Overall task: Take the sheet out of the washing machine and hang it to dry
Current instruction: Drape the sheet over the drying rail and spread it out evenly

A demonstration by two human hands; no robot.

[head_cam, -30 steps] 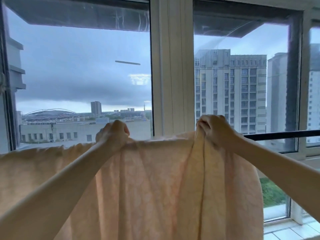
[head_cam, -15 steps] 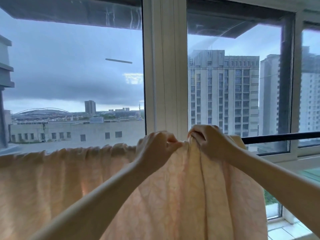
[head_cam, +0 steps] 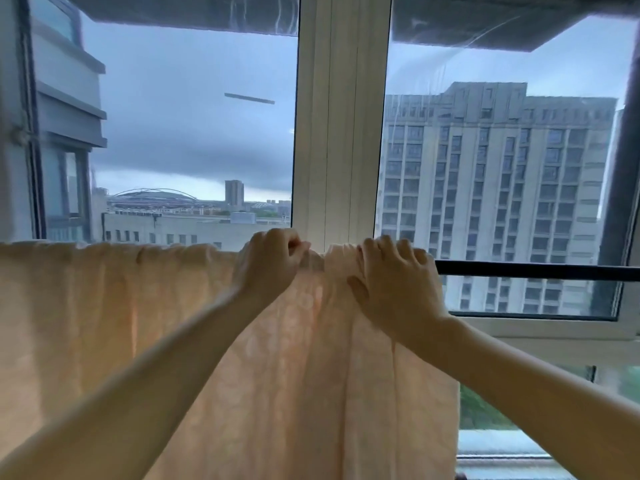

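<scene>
Down low and close, two bare arms reach up toward the window. Between them hangs the sheet (head_cam: 298, 375). It is soft peach, with a faint pattern and long folds. It hangs over a dark rail (head_cam: 536, 271) and covers the rail from the left edge to just past the middle. The right part of the rail is bare.

At the top edge of the sheet, the left hand (head_cam: 272, 265) is curled up tight, and its thumb and fingers pinch a bit of the cloth. Just beside it, the right hand (head_cam: 394, 282) lies on the sheet. Its fingers are spread apart and bend over the top where the rail is. Its thumb sticks out flat on the front of the cloth.

Behind the hands stands a wide white window post (head_cam: 339, 133) with glass on both sides. Far outside on the right is a tall gray building (head_cam: 495, 202) with many windows. Far off on the left is a round roof (head_cam: 156, 197) under dark clouds.
</scene>
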